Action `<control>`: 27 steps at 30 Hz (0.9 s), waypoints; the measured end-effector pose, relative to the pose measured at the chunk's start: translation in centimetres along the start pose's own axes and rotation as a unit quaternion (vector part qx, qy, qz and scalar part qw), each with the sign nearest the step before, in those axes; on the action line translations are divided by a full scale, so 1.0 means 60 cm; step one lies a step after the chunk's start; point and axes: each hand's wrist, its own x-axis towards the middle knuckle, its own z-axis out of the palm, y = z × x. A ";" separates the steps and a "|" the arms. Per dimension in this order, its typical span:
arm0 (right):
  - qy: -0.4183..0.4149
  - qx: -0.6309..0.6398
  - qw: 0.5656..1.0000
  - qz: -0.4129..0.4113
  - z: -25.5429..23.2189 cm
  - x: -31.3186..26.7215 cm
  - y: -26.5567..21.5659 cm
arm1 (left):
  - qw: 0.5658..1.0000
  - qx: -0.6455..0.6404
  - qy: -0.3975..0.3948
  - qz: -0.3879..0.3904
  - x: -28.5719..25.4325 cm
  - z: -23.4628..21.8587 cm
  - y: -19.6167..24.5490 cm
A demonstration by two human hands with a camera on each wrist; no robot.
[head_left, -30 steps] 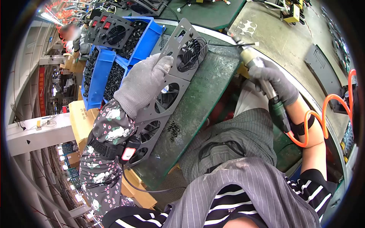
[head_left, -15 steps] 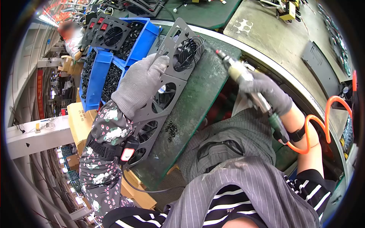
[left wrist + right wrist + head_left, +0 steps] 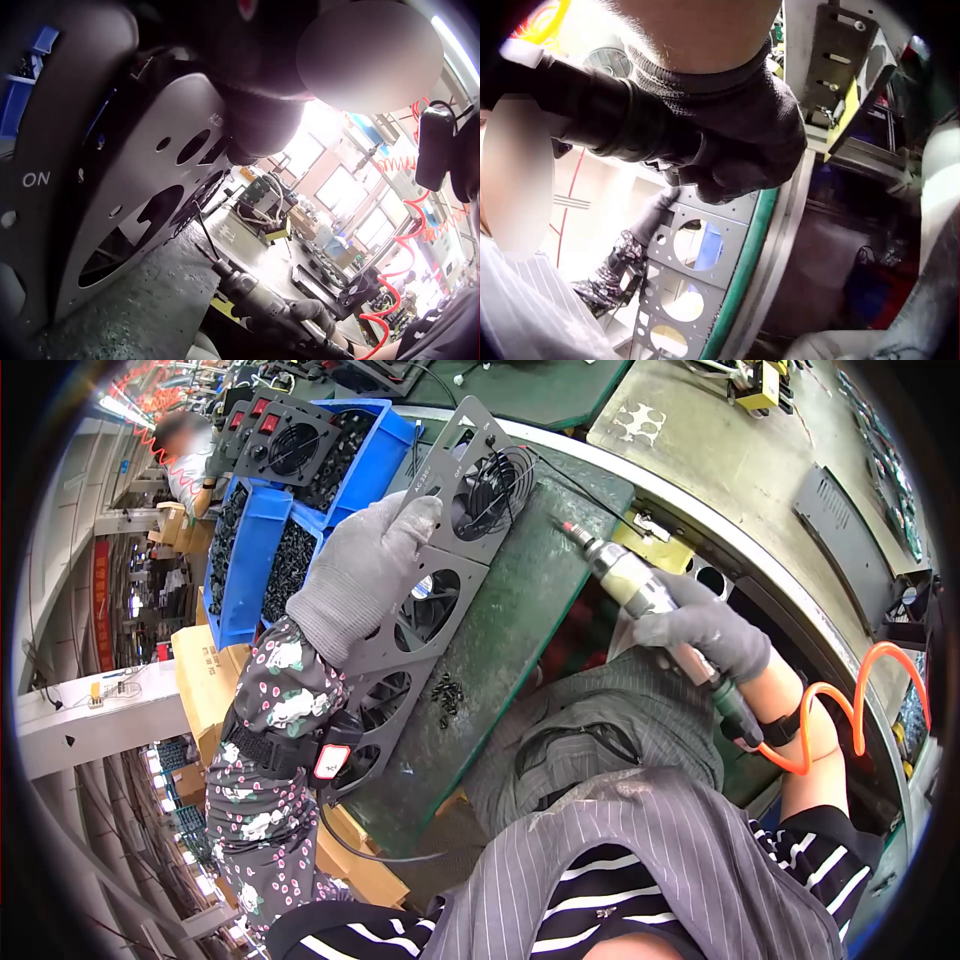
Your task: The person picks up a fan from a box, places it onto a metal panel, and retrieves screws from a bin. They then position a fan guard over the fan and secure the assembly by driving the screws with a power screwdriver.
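And here's our panel (image 3: 403, 663), lying on the green bench (image 3: 500, 650), its long axis slanting from the top of the head view down to the lower left. Our left hand (image 3: 360, 580) is the nearer one, right on it: it grips the panel's left edge, thumb laid over the face; the fingers behind we can't make out. Our right hand (image 3: 715, 635) is off to the panel's right, curled firmly round a driver (image 3: 630, 582), and look at that line: the tool slants up and left, across the panel's long axis, tip beside the panel's upper fan (image 3: 490, 498), near but not touching! The right forearm comes in from the panel's lower right, the left from its lower left. Just right of the panel's middle, we've got small dark screws (image 3: 446, 698) heaped; left of it, blue bins (image 3: 275, 520).
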 end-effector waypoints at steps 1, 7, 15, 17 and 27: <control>-0.008 -0.016 1.000 -0.012 0.001 0.011 0.011 | 1.000 0.001 0.000 0.000 0.000 0.000 -0.001; -0.041 -0.080 0.995 -0.034 0.002 0.049 0.010 | 1.000 -0.010 -0.005 0.001 0.001 -0.004 -0.004; -0.090 -0.047 0.995 -0.012 0.008 0.046 -0.001 | 0.998 -0.050 -0.037 -0.003 0.010 -0.006 -0.025; -0.094 -0.050 0.994 -0.013 0.011 0.047 0.004 | 0.999 -0.038 -0.030 -0.013 0.004 -0.007 -0.016; -0.115 -0.115 0.986 -0.039 0.038 0.047 -0.003 | 0.998 -0.040 0.020 0.037 0.000 0.005 -0.039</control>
